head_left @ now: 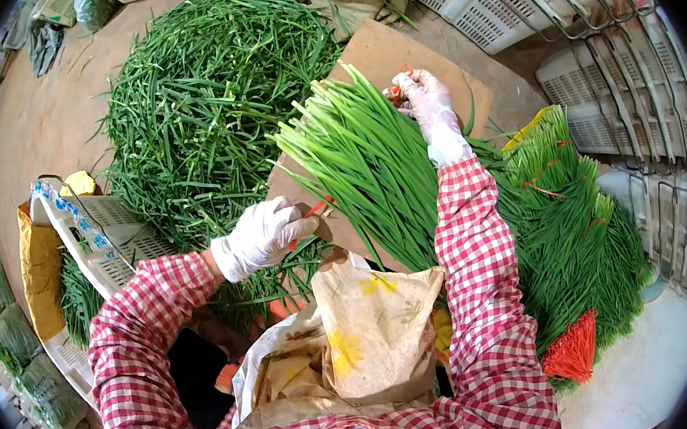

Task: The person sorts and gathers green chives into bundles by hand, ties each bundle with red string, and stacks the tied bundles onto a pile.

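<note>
A loose bunch of garlic chives (363, 163) lies on a brown board (394, 48), pale cut ends toward the far left. On its left side, my gloved left hand (267, 237) is closed on one end of a red tie (320, 207). At the right of the bunch, my gloved right hand (423, 99) pinches a red strand, seemingly the tie's other end. Whether the strand runs beneath the bunch is hidden by the chives. Both hands are beside the bunch, with the fingers closed.
A large heap of loose greens (209, 103) covers the floor ahead. Tied chive bundles (576, 225) are stacked at right, with a hank of red ties (572, 350) on them. White plastic crates (480, 3) stand far right; another crate (112, 220) is at left. Bagged greens (45, 384) line the left edge.
</note>
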The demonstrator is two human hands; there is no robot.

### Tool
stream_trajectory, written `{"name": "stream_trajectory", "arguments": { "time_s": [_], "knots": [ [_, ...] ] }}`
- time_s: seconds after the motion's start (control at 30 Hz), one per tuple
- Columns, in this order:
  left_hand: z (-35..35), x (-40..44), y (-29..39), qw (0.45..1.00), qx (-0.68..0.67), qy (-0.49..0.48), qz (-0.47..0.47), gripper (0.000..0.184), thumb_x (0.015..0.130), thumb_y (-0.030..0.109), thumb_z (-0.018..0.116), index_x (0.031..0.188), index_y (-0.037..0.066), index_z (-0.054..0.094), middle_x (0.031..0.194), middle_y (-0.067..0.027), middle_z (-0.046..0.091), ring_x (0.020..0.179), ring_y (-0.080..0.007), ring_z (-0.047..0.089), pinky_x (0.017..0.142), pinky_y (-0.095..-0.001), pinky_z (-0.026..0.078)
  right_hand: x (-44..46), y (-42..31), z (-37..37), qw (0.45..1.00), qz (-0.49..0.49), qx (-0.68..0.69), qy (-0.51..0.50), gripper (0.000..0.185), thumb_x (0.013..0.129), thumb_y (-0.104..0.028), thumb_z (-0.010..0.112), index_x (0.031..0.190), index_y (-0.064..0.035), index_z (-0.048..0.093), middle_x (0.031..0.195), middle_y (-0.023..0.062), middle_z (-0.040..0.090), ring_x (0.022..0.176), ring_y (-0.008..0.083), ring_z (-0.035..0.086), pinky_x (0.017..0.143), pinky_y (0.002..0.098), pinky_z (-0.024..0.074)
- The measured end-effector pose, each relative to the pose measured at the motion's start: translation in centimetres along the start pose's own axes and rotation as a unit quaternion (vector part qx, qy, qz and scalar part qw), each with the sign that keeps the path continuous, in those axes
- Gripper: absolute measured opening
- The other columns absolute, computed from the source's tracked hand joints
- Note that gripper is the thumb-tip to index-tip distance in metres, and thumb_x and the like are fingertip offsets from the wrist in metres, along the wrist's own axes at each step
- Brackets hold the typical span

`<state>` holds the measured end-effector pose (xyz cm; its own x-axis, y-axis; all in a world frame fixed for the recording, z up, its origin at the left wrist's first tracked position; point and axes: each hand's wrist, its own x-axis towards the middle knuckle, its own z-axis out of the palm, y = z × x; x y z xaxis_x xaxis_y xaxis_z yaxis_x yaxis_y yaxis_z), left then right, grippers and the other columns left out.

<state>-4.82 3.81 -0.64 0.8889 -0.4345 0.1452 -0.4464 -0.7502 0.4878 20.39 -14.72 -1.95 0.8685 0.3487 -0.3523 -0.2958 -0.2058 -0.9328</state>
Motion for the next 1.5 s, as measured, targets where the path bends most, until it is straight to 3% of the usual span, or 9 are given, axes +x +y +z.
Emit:
{"name": "stream_trajectory", "arguments": {
  "time_s": [0.1, 0.23, 0.37, 0.67, 0.8, 1.03, 1.17, 1.4, 1.5],
  "knots": [
    [1.9, -0.7, 1.9, 0.954, -0.240, 0.123, -0.133, 0.015, 0.090, 0.015, 0.057, 0.102, 0.009, 0.063, 0.088, -0.0069, 0.063, 0.079, -0.0250, 0.060, 0.068, -0.0330, 0.050, 0.0, 0.0, -0.1, 1.000, -0.006, 0.018, 0.003, 0.018, 0.093, -0.023, 0.055, 0.093, -0.0050, 0.055, 0.079, 0.0046, 0.067, 0.065, 0.0113, 0.064, 0.060, 0.0235, 0.0488],
    [0.8, 1.6, 6.4, 0.740, -0.590, 0.154, -0.284, 0.026, 0.094, 0.024, 0.055, 0.096, 0.000, 0.064, 0.093, -0.0047, 0.066, 0.081, -0.0100, 0.061, 0.070, -0.0259, 0.051, -0.5, 0.1, 0.4, 0.995, -0.078, -0.057, 0.005, 0.018, 0.093, -0.020, 0.055, 0.091, -0.0020, 0.056, 0.075, 0.0036, 0.064, 0.062, 0.0103, 0.060, 0.060, 0.0238, 0.0480],
    [-1.7, 6.7, 8.4, 0.915, -0.315, 0.204, -0.147, 0.020, 0.094, 0.015, 0.052, 0.089, 0.000, 0.063, 0.077, -0.0040, 0.064, 0.066, -0.0113, 0.059, 0.061, -0.0274, 0.049, -6.7, -1.5, 2.7, 0.911, -0.215, -0.343, 0.079, 0.015, 0.091, -0.023, 0.055, 0.092, -0.0075, 0.056, 0.071, 0.0152, 0.061, 0.062, 0.0310, 0.060, 0.058, 0.0400, 0.0468],
    [1.6, 8.8, 8.3, 0.841, -0.387, 0.199, -0.322, 0.015, 0.092, 0.011, 0.056, 0.105, 0.007, 0.062, 0.070, 0.0043, 0.054, 0.058, -0.0036, 0.045, 0.055, -0.0198, 0.041, -7.1, 1.8, 3.9, 0.919, -0.241, -0.300, 0.084, 0.017, 0.091, -0.024, 0.054, 0.087, -0.0073, 0.054, 0.069, 0.0168, 0.060, 0.064, 0.0373, 0.060, 0.057, 0.0454, 0.0457],
    [1.5, 7.9, 9.7, 0.787, -0.441, 0.215, -0.373, 0.040, 0.088, 0.002, 0.061, 0.127, 0.009, 0.054, 0.082, 0.0050, 0.056, 0.068, -0.0011, 0.046, 0.062, -0.0164, 0.042, -7.4, 1.6, 3.9, 0.909, -0.271, -0.300, 0.104, 0.015, 0.090, -0.022, 0.055, 0.086, -0.0070, 0.054, 0.068, 0.0165, 0.060, 0.063, 0.0369, 0.060, 0.055, 0.0442, 0.0456],
    [4.4, 7.5, 9.0, 0.785, -0.435, 0.328, -0.295, 0.026, 0.088, -0.002, 0.058, 0.113, 0.004, 0.063, 0.090, 0.0012, 0.062, 0.076, -0.0065, 0.054, 0.072, -0.0191, 0.045, -6.9, 2.1, 3.7, 0.932, -0.226, -0.272, 0.084, 0.016, 0.090, -0.019, 0.057, 0.093, -0.0036, 0.057, 0.071, 0.0134, 0.062, 0.063, 0.0281, 0.063, 0.058, 0.0361, 0.0470],
    [0.5, 7.7, 9.3, 0.633, -0.642, 0.259, -0.347, 0.021, 0.093, 0.017, 0.057, 0.107, 0.005, 0.066, 0.079, -0.0012, 0.067, 0.066, -0.0071, 0.059, 0.063, -0.0210, 0.049, -6.8, 1.4, 3.8, 0.930, -0.252, -0.253, 0.090, 0.016, 0.090, -0.022, 0.056, 0.085, -0.0070, 0.054, 0.065, 0.0164, 0.059, 0.060, 0.0359, 0.060, 0.054, 0.0444, 0.0454],
    [-0.3, 10.4, 10.7, 0.679, -0.630, 0.202, -0.320, 0.019, 0.093, 0.017, 0.057, 0.098, 0.001, 0.065, 0.078, -0.0027, 0.066, 0.067, -0.0072, 0.058, 0.063, -0.0206, 0.048, -8.2, 0.8, 4.4, 0.816, -0.430, -0.355, 0.154, 0.016, 0.088, -0.023, 0.059, 0.083, -0.0081, 0.055, 0.060, 0.0135, 0.057, 0.058, 0.0336, 0.058, 0.053, 0.0432, 0.0449],
    [1.0, 10.9, 8.5, 0.650, -0.661, 0.216, -0.305, 0.018, 0.094, 0.015, 0.054, 0.096, 0.000, 0.064, 0.075, -0.0026, 0.065, 0.065, -0.0061, 0.057, 0.061, -0.0199, 0.047, -8.3, 1.3, 4.7, 0.920, -0.242, -0.293, 0.093, 0.018, 0.089, -0.022, 0.060, 0.086, -0.0052, 0.057, 0.068, 0.0107, 0.060, 0.059, 0.0259, 0.060, 0.053, 0.0363, 0.0458]
  ]
}}
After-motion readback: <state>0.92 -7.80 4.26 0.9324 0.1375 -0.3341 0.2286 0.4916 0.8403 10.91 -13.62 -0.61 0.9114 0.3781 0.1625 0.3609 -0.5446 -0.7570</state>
